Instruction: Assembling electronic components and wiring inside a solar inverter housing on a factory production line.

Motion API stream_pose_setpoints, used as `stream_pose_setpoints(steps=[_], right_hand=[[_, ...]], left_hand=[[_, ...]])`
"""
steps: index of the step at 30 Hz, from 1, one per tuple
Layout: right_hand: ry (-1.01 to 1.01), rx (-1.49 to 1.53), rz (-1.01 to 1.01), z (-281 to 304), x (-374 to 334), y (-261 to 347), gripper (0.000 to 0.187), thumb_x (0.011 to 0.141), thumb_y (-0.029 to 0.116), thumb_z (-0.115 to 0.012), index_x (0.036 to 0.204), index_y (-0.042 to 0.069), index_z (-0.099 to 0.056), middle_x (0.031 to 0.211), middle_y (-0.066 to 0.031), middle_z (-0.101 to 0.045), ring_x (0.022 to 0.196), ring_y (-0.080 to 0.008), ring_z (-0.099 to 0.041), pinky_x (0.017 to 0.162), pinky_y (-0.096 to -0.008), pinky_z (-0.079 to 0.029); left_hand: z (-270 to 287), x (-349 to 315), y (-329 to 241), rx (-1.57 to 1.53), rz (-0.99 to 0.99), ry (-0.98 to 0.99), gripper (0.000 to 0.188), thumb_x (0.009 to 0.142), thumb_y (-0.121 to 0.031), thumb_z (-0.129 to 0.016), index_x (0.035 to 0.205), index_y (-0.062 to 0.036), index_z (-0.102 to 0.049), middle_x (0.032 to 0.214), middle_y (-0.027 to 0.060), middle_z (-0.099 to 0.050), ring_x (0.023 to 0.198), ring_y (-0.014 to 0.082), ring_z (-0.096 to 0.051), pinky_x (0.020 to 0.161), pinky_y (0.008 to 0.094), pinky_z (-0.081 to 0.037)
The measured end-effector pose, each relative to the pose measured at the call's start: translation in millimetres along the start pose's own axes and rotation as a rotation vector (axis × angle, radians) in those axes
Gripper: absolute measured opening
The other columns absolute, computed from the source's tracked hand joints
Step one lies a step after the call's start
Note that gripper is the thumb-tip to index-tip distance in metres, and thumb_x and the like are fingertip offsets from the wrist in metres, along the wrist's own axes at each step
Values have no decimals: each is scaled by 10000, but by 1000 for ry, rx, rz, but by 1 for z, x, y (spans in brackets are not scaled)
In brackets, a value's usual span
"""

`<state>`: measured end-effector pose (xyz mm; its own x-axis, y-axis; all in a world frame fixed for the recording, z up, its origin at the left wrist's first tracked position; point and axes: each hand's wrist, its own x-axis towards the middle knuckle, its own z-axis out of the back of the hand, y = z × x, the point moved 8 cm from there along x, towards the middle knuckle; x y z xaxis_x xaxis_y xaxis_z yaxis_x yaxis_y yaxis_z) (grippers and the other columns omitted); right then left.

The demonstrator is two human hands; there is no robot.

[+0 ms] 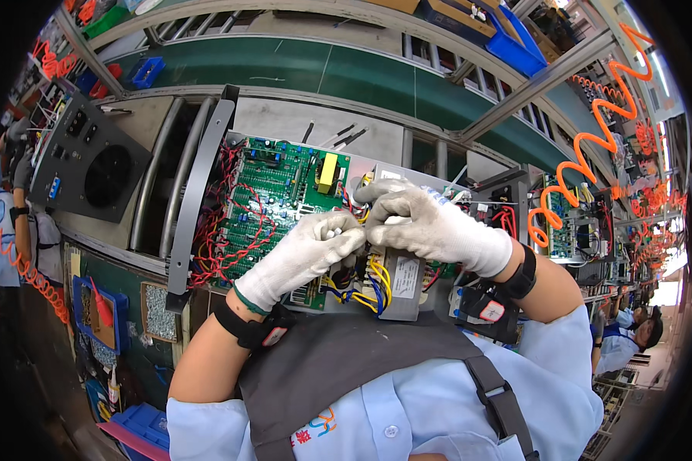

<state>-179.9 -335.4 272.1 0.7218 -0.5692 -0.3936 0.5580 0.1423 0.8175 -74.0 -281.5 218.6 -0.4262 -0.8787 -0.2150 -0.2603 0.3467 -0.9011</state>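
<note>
My left hand [304, 255] and my right hand [430, 229], both in white gloves, meet over an opened electronics chassis. The fingers of each are pinched together, and I cannot make out what is between them; small white bits show at the left fingers. Below them lies a green circuit board [284, 180] carrying a yellow-wrapped transformer [328, 173]. Twisted red wires [221, 219] crowd its left side, beside the grey metal panel [200, 192]. Yellow and blue wires [378, 286] loop next to a silver metal box [405, 286], nearest my body. My hands hide the middle of the chassis.
A dark case with a round fan [92, 161] stands on the rollers at left, near another person's arm [21, 223]. An orange coiled hose [584, 146] hangs at right. A blue bin [118, 307] and a screw tray [160, 311] sit at lower left. Beyond runs a green conveyor [361, 71].
</note>
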Motion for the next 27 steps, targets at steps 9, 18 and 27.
stream_pose_setpoints(steps=[9, 18, 27], right_hand=[[-268, -267, 447, 16, -1, 57, 95, 730, 105, -625, 771, 21, -639, 817, -123, -625, 860, -294, -580, 813, -387, -437], [-20, 284, 140, 25, 17, 35, 236, 987, 238, -483, 1009, 24, -579, 948, -33, -658, 728, -50, -605, 613, -181, -481], [13, 409, 222, -17, 9, 45, 145, 887, 129, -572, 873, -15, -589, 836, -45, -642, 682, -103, -599, 631, -246, -507]], left_hand=[[11, 1, -20, 108, 38, -218, 173, 904, -160, -616, 978, -15, -556, 690, -29, -537, 555, 17, -466, 473, 194, -362], [8, -6, -17, 709, 132, -312, 302, 897, -237, -584, 1054, 19, -619, 720, 35, -619, 670, 81, -585, 620, 256, -464], [-2, -5, -11, 1284, -138, -452, 252, 847, -332, -623, 907, -88, -628, 755, 139, -657, 684, 344, -647, 615, 432, -509]])
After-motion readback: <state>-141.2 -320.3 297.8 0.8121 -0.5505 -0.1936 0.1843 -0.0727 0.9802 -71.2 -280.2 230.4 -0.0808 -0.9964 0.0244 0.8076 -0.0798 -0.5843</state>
